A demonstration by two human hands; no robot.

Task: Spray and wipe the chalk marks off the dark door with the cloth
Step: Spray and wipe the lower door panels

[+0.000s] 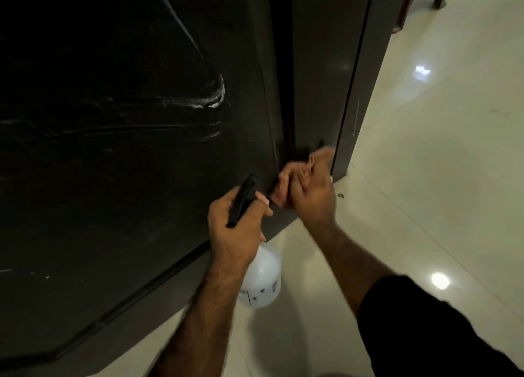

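Your left hand (238, 220) grips the spray bottle (261, 277) by its black trigger head, white body hanging low by the door's foot. Your right hand (309, 189) is curled round a bunched, blurred cloth (285, 185), pressed at the dark door's (113, 178) edge. Chalk marks (204, 100) lie up and left of both hands, streaks running roughly crosswise; left hand nearer, I'd judge.
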